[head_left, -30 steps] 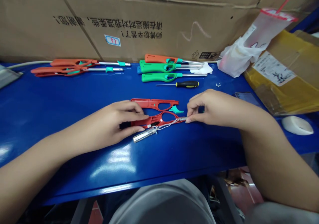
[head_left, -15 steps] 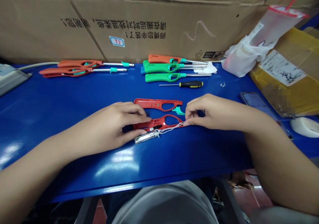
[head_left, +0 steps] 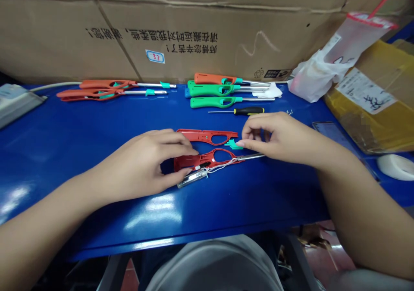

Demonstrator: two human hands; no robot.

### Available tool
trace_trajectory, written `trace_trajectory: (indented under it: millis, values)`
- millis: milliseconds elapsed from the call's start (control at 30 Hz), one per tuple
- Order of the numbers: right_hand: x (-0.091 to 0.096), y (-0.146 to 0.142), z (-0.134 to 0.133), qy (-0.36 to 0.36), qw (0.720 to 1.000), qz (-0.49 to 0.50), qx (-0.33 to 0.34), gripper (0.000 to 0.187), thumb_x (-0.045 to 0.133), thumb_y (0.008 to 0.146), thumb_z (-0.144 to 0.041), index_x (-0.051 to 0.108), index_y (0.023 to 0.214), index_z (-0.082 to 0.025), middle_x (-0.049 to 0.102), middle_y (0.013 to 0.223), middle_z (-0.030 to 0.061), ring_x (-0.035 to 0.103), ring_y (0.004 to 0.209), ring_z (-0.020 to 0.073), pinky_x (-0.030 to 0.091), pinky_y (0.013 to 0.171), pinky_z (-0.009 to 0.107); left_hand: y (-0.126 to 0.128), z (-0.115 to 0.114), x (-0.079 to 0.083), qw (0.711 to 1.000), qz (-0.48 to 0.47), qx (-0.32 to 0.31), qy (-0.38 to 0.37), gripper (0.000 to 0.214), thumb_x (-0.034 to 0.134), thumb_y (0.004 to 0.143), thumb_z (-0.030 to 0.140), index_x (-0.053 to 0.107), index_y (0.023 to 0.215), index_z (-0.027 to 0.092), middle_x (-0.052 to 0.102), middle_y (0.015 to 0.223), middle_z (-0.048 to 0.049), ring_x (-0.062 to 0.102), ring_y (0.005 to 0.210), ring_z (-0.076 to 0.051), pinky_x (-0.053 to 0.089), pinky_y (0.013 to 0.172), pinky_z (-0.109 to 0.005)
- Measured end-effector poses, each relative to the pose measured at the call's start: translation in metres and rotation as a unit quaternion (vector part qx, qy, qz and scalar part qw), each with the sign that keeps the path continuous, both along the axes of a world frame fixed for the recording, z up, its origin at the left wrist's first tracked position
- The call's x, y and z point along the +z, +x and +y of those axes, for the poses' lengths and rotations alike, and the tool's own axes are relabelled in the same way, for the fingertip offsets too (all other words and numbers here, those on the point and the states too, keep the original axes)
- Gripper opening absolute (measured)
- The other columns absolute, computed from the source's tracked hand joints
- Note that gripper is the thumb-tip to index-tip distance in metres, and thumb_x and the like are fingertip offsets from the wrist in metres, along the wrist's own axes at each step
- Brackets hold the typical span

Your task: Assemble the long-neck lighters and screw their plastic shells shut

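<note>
My left hand point(head_left: 152, 161) holds the lower red lighter shell half point(head_left: 215, 156) by its left end, with thumb and forefinger closed about it. My left thumb is also beside a clear gas tank point(head_left: 194, 177), from which white wires run toward the shell's narrow end. A metal tube point(head_left: 250, 157) extends right from that end, passing below my right hand point(head_left: 270, 131). The right fingers are curled, and thumb and forefinger close on the right end of a teal trigger point(head_left: 232, 144). Above lies the other red shell half point(head_left: 202, 135), untouched by the right hand.
Behind lie a screwdriver point(head_left: 249, 111), green lighters point(head_left: 210, 102) and red-orange lighters point(head_left: 100, 93). A cardboard box point(head_left: 161, 23) walls off the back. At right are a bagged cup point(head_left: 323, 67), a phone point(head_left: 333, 133) and a white tape roll point(head_left: 396, 167).
My right hand has moved up from the tip of the lower shell to the teal trigger, uncovering the metal tube. My left hand keeps its hold; the view has shifted slightly.
</note>
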State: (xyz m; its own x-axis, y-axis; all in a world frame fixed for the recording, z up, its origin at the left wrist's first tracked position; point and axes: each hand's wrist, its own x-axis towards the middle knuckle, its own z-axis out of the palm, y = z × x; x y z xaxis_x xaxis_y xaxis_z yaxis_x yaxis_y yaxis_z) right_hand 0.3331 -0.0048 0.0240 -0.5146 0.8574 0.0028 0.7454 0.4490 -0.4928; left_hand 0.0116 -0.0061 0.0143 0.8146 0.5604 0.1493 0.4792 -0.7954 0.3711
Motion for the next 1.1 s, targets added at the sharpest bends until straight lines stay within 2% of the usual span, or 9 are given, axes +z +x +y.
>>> trace_trajectory:
  millis: [100, 233, 367, 500, 633, 867, 1100]
  values:
    - [-0.005, -0.006, -0.001, 0.019, 0.997, -0.067, -0.016, 0.023, 0.068, 0.093, -0.043, 0.068, 0.087, -0.021, 0.071, 0.088, 0.0030, 0.059, 0.074, 0.0162, 0.037, 0.064, 0.029, 0.007, -0.005, -0.001, 0.998, -0.037, 0.036, -0.019, 0.019, 0.062, 0.100, 0.033, 0.075, 0.107, 0.022, 0.075, 0.107, -0.0040, 0.068, 0.098, -0.021, 0.052, 0.088, -0.034]
    - [-0.007, -0.011, -0.001, -0.006, 0.993, -0.117, -0.017, 0.020, 0.066, 0.094, -0.040, 0.067, 0.089, -0.021, 0.070, 0.089, 0.0032, 0.058, 0.073, 0.0164, 0.034, 0.061, 0.028, 0.016, -0.010, -0.011, 0.996, -0.053, 0.059, -0.050, 0.020, 0.064, 0.099, 0.036, 0.074, 0.092, 0.021, 0.073, 0.092, -0.0024, 0.066, 0.089, -0.019, 0.050, 0.079, -0.032]
    - [-0.005, -0.010, -0.001, -0.005, 0.995, -0.094, 0.033, 0.013, 0.064, 0.096, -0.030, 0.066, 0.087, -0.020, 0.069, 0.089, 0.0029, 0.057, 0.073, 0.0152, 0.034, 0.063, 0.028, 0.020, -0.012, -0.018, 0.992, -0.078, 0.068, -0.078, 0.017, 0.066, 0.098, 0.033, 0.074, 0.088, 0.021, 0.074, 0.091, -0.0016, 0.066, 0.088, -0.018, 0.050, 0.079, -0.030]
    - [-0.002, -0.010, -0.005, 0.019, 0.996, -0.015, 0.088, 0.012, 0.063, 0.097, -0.029, 0.065, 0.090, -0.019, 0.066, 0.090, 0.0028, 0.057, 0.076, 0.0149, 0.037, 0.067, 0.028, 0.021, -0.013, -0.019, 0.982, -0.113, 0.091, -0.118, 0.016, 0.068, 0.097, 0.030, 0.075, 0.085, 0.021, 0.074, 0.083, 0.0001, 0.065, 0.080, -0.015, 0.049, 0.068, -0.025]
    - [-0.002, -0.016, -0.010, 0.009, 0.990, 0.005, 0.138, 0.010, 0.061, 0.098, -0.025, 0.067, 0.092, -0.019, 0.067, 0.094, 0.0027, 0.059, 0.081, 0.0149, 0.038, 0.070, 0.028, 0.022, -0.014, -0.019, 0.980, -0.147, 0.098, -0.086, 0.015, 0.071, 0.096, 0.029, 0.077, 0.086, 0.019, 0.074, 0.081, -0.0007, 0.065, 0.079, -0.014, 0.050, 0.071, -0.026]
    - [-0.007, -0.019, -0.010, -0.015, 0.991, -0.019, 0.132, 0.011, 0.062, 0.099, -0.026, 0.066, 0.092, -0.020, 0.068, 0.094, 0.0020, 0.058, 0.079, 0.0148, 0.037, 0.068, 0.029, 0.021, -0.020, -0.016, 0.983, -0.163, 0.076, -0.029, 0.011, 0.073, 0.098, 0.026, 0.080, 0.097, 0.018, 0.080, 0.093, -0.0029, 0.071, 0.082, -0.014, 0.055, 0.075, -0.024]
    - [-0.010, -0.020, -0.012, 0.022, 0.987, 0.004, 0.161, 0.011, 0.058, 0.101, -0.024, 0.066, 0.096, -0.019, 0.069, 0.096, 0.0046, 0.061, 0.084, 0.0164, 0.040, 0.072, 0.029, 0.026, -0.022, -0.021, 0.973, -0.207, 0.097, -0.012, 0.008, 0.075, 0.096, 0.025, 0.082, 0.097, 0.021, 0.083, 0.093, -0.0025, 0.074, 0.080, -0.016, 0.057, 0.077, -0.027]
